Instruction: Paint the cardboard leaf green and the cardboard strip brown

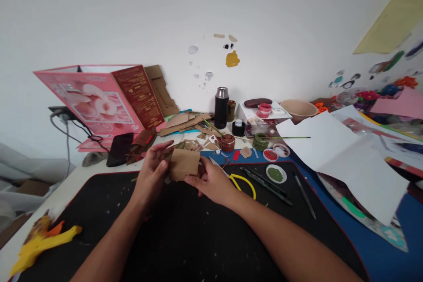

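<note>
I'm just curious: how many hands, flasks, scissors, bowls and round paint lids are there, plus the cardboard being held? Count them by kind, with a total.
Hands (left hand, right hand): 2
Held cardboard piece: 1
Scissors: 1
Flask: 1
Bowl: 1
Round paint lids: 3
Total: 9

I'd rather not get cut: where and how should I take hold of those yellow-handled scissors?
By the yellow loops, probably from the person's right: they lie exposed there, the right hand crowds the other side, and the blades point forward, away from the person.
</note>
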A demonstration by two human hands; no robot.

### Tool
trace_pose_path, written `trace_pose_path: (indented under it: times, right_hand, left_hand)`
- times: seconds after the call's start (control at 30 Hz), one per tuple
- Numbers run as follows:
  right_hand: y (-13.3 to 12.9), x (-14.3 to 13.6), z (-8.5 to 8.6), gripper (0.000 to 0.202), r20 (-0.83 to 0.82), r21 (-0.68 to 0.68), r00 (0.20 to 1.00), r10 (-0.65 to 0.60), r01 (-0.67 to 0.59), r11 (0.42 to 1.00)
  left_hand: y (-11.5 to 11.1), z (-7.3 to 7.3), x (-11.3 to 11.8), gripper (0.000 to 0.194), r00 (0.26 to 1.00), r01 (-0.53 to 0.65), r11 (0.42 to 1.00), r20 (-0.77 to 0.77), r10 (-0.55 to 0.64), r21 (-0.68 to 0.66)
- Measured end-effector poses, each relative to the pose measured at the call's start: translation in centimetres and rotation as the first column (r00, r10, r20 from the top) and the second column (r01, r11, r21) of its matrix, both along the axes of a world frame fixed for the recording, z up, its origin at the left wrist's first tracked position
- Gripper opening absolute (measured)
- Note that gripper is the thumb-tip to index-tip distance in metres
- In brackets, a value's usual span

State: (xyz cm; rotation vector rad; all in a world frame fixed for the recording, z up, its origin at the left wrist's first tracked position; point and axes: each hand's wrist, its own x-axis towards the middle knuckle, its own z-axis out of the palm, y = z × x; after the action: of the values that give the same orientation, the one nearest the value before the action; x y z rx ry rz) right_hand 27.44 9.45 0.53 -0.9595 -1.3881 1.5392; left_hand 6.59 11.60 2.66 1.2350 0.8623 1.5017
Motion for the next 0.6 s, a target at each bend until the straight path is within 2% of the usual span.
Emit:
trace_pose_path:
  times: [0.1, 0.17, 0.23, 0.3, 0.4, 0.6]
  right_hand:
    - [-0.1, 0.6, 0.4, 0.072, 0.320, 0.209, 0.944, -0.080, 0.012, 0.978]
    - [0.0, 0.9, 0.7, 0.080, 0.492, 0.293, 0.860, -0.138, -0.014, 0.956]
    - [0.1, 1.2, 0.8, 0.084, 0.583, 0.325, 0.797, -0.158, -0.050, 0.944]
    - [0.1, 1.4, 0.7, 0.083, 0.598, 0.339, 0.787, -0.153, -0.075, 0.938]
    - [0.1, 1.4, 0.5, 0.080, 0.572, 0.368, 0.806, -0.152, -0.086, 0.926]
    - [-0.1, 1.5, 0.9, 0.079, 0.578, 0.386, 0.807, -0.119, -0.143, 0.911]
  left_hand:
    - [0.1, 1.3, -1.2, 0.078, 0.994, 0.052, 0.998, -0.100, -0.047, 0.046]
    - [-0.3, 2.4, -1.9, 0.087, 0.972, 0.101, 0.995, -0.213, -0.099, -0.002]
    - [-0.7, 3.5, -2.3, 0.091, 0.934, 0.141, 0.986, -0.317, -0.163, -0.093]
    - [-1.1, 4.4, -2.5, 0.086, 0.885, 0.187, 0.969, -0.400, -0.236, -0.158]
    - [-1.3, 5.0, -2.4, 0.077, 0.801, 0.240, 0.955, -0.521, -0.296, -0.173]
    - [-1.6, 5.3, -1.9, 0.071, 0.705, 0.167, 0.972, -0.668, -0.236, -0.168]
